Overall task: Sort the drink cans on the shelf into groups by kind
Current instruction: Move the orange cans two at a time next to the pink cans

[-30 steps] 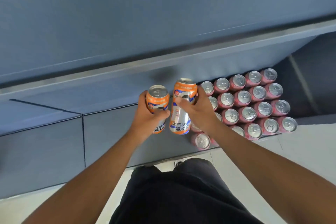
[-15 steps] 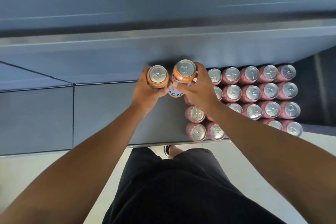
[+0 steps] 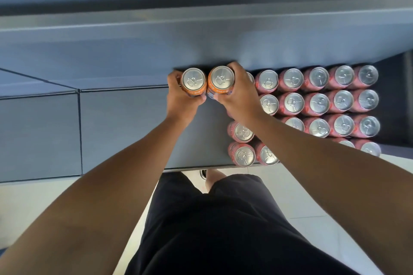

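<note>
Head view, looking down. Landmark: the block of pink cans point(image 3: 319, 102).

- Nearest, below the block: black shorts point(image 3: 212, 230) over a pale tiled floor point(image 3: 324, 185). Both bare forearms reach up from the lower corners. The right one crosses the block's near-left part and hides several of its cans.
- Grey shelf point(image 3: 125, 127): the block stands on its right part, in close rows. All cans are upright, silver lids up, neighbours touching. The block's nearest cans sit at the shelf's front edge. Left of the block the shelf surface is bare grey.
- Left hand point(image 3: 181, 100): left of the block's far row. Fingers and thumb are curled round the side of the left orange can point(image 3: 193, 78), gripping it below the rim.
- Right hand point(image 3: 239, 98): just beside the block's far-left corner, partly covering a pink can there. Fingers wrap over the far side of the right orange can point(image 3: 222, 77) and the thumb is on its near side, a firm hold.
- The orange cans are upright, lids up, touching each other side by side. They sit just left of the block, in line with its far row. Their bases are hidden, so I cannot tell whether they rest on the shelf.
- Farthest: a blue-grey back panel point(image 3: 201, 40) rises just beyond the block and the orange cans.
</note>
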`<state>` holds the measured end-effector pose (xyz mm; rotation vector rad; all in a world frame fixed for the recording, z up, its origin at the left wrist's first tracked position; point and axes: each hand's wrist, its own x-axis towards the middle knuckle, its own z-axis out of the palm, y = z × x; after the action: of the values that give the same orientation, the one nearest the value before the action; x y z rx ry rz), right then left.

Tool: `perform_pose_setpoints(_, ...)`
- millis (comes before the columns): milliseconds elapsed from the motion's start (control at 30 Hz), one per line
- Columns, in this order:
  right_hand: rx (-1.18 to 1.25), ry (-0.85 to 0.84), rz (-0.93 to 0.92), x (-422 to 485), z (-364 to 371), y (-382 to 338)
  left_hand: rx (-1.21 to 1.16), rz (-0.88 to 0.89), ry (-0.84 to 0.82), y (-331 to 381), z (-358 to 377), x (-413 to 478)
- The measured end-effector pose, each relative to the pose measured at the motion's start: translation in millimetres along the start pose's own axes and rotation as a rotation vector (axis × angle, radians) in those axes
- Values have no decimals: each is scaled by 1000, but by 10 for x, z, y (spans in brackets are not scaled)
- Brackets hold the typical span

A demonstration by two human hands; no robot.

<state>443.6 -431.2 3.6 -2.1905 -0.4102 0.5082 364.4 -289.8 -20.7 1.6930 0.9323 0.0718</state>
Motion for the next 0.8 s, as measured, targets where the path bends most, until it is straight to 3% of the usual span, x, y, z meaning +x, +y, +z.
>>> perform_pose_setpoints(233, -328, 60, 4, -39, 105, -17, 54, 39, 3, -98, -44, 43)
perform_pose_setpoints(400, -402, 55, -16, -84, 66, -26, 60, 42, -85, -58, -143, -5)
perform_pose_setpoints(633, -504, 113, -262, -274, -105, -177, 431, 146, -152, 104, -613, -290)
perform_pose_setpoints(800, -527, 68, -480, -348, -151, -348, 776, 332, -149, 202, -1021, -602)
